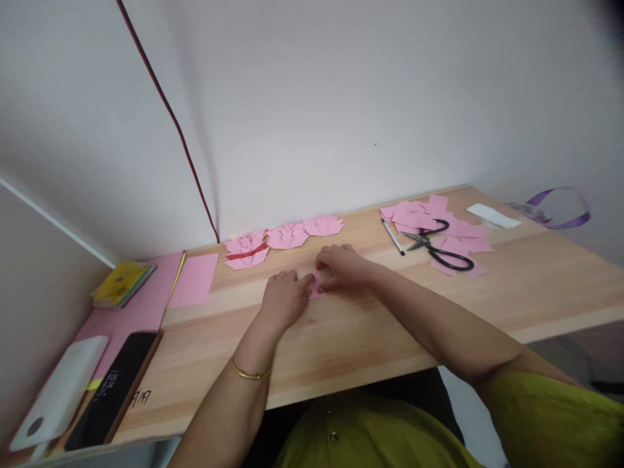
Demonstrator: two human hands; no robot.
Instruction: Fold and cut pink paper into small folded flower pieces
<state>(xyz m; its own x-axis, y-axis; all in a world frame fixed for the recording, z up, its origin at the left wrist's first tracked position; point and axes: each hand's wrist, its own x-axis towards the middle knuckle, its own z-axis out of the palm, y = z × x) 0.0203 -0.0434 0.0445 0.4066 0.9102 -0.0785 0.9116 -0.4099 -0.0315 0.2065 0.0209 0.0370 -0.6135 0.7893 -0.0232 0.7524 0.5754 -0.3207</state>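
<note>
Left hand (pixel 285 300) and right hand (pixel 344 266) are resting on a small pink paper piece (pixel 316 288) lying mid-way along the wooden desk (pixel 390 325). Both are half-curled with fingertips on it, left at 9 o'clock, right at 1 o'clock. Whether they are pinching or pressing, I cannot tell. The paper seems light, thin and crease-prone, best held by its edges.

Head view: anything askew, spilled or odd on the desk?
Nothing damaged or spilled. Only clutter: loose pink paper offcuts lie scattered under and around the black-handled scissors at the right rear of the wooden desk.
</note>
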